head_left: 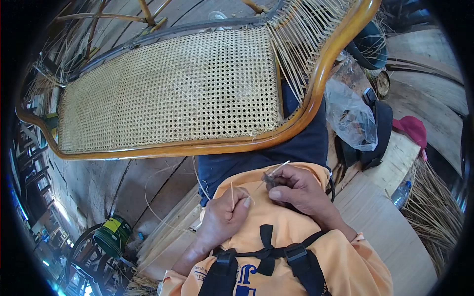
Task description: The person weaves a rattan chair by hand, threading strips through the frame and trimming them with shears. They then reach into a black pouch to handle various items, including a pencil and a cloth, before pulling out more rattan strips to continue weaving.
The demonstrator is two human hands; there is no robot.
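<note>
My left hand [227, 212] is closed in front of my orange shirt, with a thin cane strand [232, 192] sticking up from the fingers. My right hand [302, 191] pinches a small dark piece [269, 180], too small to name, with a slim pale stick [280, 168] showing at the fingertips. A fine line runs between the two hands. Beyond them, a curved wooden frame [207, 151] rests across my lap. Its woven cane panel [173, 93] has an open hole pattern, and loose cane strands [301, 49] cross the section at upper right.
A clear plastic bag [349, 111], a dark bag [381, 129] and a pink cap [412, 130] lie to the right. Bundled cane strands [434, 207] and a water bottle [401, 194] are at lower right. A green bucket [112, 237] stands at lower left.
</note>
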